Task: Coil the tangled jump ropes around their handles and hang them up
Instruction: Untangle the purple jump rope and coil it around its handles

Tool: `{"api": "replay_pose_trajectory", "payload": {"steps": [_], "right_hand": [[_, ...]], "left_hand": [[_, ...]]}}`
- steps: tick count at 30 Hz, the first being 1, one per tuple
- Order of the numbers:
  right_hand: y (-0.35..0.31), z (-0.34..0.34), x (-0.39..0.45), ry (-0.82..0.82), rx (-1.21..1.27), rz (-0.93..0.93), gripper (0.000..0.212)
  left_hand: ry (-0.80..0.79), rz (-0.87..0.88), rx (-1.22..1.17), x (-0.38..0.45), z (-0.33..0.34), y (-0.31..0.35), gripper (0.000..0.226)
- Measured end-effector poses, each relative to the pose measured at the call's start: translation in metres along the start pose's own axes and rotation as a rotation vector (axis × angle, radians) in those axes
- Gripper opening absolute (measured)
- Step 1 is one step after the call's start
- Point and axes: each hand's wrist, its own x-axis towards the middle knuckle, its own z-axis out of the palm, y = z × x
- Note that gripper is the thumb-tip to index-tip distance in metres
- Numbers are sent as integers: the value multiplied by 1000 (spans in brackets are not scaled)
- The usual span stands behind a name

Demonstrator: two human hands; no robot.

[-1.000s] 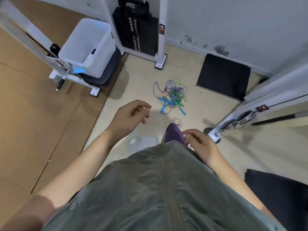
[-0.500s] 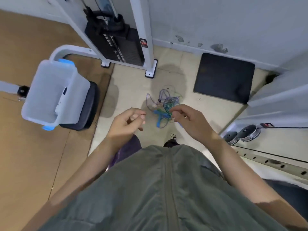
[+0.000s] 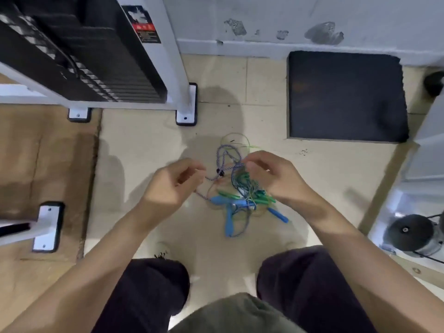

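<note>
**Both hands at the rope tangle on the floor**

The ropes point(image 3: 236, 186) lie in one tangled heap on the tiled floor point(image 3: 144, 150), in front of the person's knees and well short of the wall. Blue handles point(image 3: 227, 213) stick out at the near side of the heap, green handles point(image 3: 245, 197) lie across its middle, and loops of a blue-and-white braided cord point(image 3: 227, 155) and a thin green cord spread toward the far side.

The left hand point(image 3: 174, 185) is at the left edge of the heap, fingers curled, and the braided cord runs up to its fingertips; it appears to pinch that cord, though blur hides the contact. The right hand point(image 3: 272, 175) is over the right side of the heap, fingers bent, thumb and forefinger pinching a loop of cord at the top of the tangle.

A black mat point(image 3: 346, 96) lies on the floor by the wall, to the far right of the heap. The white frame point(image 3: 179, 75) of a weight machine stands on the far left, its foot near the heap. Brown flooring point(image 3: 36, 152) covers the left side.
</note>
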Motion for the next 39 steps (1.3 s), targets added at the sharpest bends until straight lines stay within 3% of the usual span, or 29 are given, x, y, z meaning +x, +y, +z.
{"api": "replay_pose_trajectory", "payload": {"steps": [4,7,14,19,24,29,34,39], "right_hand": [[64,33,80,-76,-127,-74,15],[80,38,105,-90,-205,-163,17],[68,41,75,-21,-204,-302,14],[58,32,15,23,-171,-244,18],[50,32,-63,124,-223,-245,18],[38,27,-110,190,-248,-318,23],[54,24,-94,187,-255,-314,23],[77,11,-26,229,-168,-228,29]], "left_hand": [[27,63,65,70,15,-83,11],[3,129,54,95,20,-102,12],[-33,310,71,64,32,-84,7],[34,317,161,25,26,-82,9],[140,355,-94,-29,36,-62,10],[155,385,-72,-78,48,-57,10],[188,504,95,-68,47,-9,8],[159,388,60,6,87,-31,7]]}}
